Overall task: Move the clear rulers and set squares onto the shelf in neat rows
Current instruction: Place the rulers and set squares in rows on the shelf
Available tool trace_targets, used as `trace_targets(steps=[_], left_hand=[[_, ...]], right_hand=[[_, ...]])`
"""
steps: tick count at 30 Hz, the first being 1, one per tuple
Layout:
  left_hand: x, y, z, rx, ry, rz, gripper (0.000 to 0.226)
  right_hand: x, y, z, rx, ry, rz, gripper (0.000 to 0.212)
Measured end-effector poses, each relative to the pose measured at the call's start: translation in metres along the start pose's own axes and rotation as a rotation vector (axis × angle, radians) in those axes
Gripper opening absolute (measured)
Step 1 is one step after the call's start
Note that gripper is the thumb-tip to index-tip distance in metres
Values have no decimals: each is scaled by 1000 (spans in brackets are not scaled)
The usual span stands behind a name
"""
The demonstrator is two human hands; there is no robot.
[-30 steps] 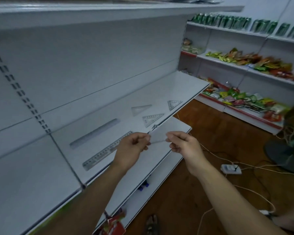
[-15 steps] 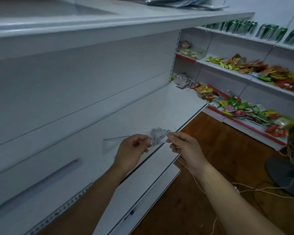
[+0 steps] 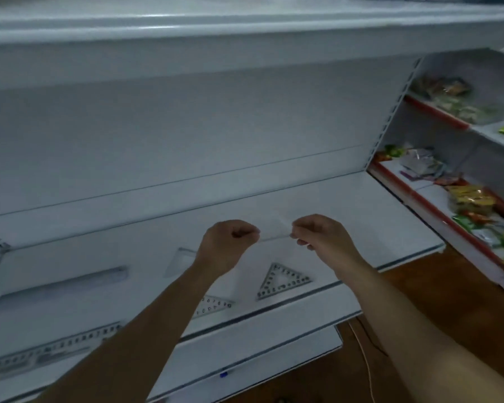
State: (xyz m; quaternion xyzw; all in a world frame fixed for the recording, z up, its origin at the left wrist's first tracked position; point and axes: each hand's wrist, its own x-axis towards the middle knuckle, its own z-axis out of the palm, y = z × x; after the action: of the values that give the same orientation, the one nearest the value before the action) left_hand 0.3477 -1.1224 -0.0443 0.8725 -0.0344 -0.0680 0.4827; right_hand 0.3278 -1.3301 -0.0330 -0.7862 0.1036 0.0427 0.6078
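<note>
My left hand point(image 3: 229, 242) and my right hand point(image 3: 322, 238) each pinch one end of a clear set square point(image 3: 274, 229), held above the white shelf point(image 3: 376, 216). It is nearly see-through and hard to make out. On the shelf below lie a printed set square point(image 3: 282, 279), another printed set square point(image 3: 213, 306) partly behind my left forearm, and a plain clear set square point(image 3: 179, 261). Further left lie a clear ruler point(image 3: 61, 283) and a printed ruler point(image 3: 50, 349) near the front edge.
A second white shelf point(image 3: 128, 30) overhangs above. To the right, red-edged shelves point(image 3: 437, 199) hold coloured snack packets point(image 3: 469, 199). Below are a lower shelf ledge point(image 3: 274, 321), wooden floor point(image 3: 413, 301) and a thin white cable point(image 3: 364, 353).
Both hands have risen and moved forward over the shelf with the clear set square between them. The view has swung closer to the shelf, bringing the laid-out rulers and set squares beneath my arms.
</note>
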Motion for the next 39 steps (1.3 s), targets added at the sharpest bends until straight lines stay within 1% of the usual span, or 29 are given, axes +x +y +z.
trace_targets(steps=[2,5,10,14,23,29,34,37,39], left_hand=[[7,3,5,46,22,-46,10],[13,5,12,159,36,-99,6],[21,1,16,248,31,-179,6],[26,1,16,328,36,-209,6],[33,-8,21,395,19,-249,12],[34,-9,23,433,20,-265,13],[33,-6,25,464,24,-249,13],[30,-6,24,441,63,-262,18],[25,-5,22,404,105,-252,17]], right_hand=[[19,4,-11,-134,-70,-26,4],[40,11,-19,-332,-147,-45,4],[58,19,-17,-489,-242,-37,9],[70,22,-13,-530,-286,-29,7],[85,25,-8,-687,-270,-15,14],[82,25,-6,-724,-232,-65,14],[80,24,-7,-730,-236,-77,12],[80,23,-9,-730,-251,-87,13],[81,20,-12,-725,-257,-101,12]])
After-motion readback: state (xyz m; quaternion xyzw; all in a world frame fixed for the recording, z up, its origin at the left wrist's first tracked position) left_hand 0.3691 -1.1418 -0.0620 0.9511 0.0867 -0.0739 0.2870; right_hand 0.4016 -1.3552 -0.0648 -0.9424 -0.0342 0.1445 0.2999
